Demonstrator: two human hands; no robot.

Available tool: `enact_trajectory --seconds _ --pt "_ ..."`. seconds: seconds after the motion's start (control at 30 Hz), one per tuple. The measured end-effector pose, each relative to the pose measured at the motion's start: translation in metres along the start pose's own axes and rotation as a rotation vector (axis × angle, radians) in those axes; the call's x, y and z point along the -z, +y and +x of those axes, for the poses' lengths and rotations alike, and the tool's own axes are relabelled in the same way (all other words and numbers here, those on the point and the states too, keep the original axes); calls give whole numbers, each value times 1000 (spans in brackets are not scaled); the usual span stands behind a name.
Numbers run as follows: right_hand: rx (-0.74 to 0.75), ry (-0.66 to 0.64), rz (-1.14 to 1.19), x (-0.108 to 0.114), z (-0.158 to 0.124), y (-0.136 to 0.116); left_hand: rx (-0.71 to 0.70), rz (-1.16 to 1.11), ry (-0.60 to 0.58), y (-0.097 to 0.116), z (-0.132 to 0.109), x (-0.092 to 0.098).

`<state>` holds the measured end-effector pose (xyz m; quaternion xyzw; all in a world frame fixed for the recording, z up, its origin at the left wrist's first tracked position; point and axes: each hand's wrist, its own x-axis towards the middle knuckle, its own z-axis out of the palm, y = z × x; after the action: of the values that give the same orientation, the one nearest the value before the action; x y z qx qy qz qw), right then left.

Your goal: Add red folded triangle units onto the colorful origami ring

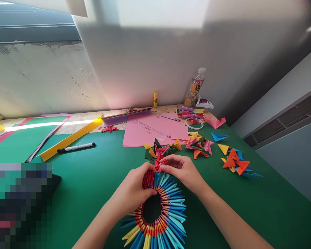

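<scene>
A ring of folded paper pieces (174, 202), blue, light blue, yellow and red with an open middle, stands on the green tabletop. My left hand (134, 188) is closed on its upper left side, thumb at the inner edge and fingers over the red pieces. At the ring's top, my right hand (184, 171) pinches a small red folded paper piece (159, 164) between thumb and fingers. Whether that piece touches the ring is hard to see. Just behind the hands lies a pile of green, pink and yellow folded pieces (175, 147).
More folded pieces lie to the right, in a mixed pile (200, 143) and an orange and blue pile (235, 162). Pink sheets (134, 133), a marker (76, 148), a yellow paper strip (72, 138), a glue stick (155, 99) and a bottle (195, 88) are farther back.
</scene>
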<state>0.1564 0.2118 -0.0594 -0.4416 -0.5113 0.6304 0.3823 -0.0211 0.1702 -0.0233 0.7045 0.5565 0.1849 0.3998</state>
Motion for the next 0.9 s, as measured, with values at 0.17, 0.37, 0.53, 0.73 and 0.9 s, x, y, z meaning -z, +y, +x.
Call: enact_trajectory --seconds 0.17,0.37,0.53,0.73,0.9 --pt "9 0 11 -1 1 2 -1 -10 -5 1 -1 0" --pt "15 16 34 -2 0 0 -8 -2 9 -1 -2 -1" --pt "34 18 17 -2 0 0 -1 -10 6 -2 -2 -2" --pt "65 9 -28 -3 0 0 4 -41 -14 -3 -1 -2" --pt "100 -29 -54 -2 -2 0 5 -50 -19 -2 -1 -1"
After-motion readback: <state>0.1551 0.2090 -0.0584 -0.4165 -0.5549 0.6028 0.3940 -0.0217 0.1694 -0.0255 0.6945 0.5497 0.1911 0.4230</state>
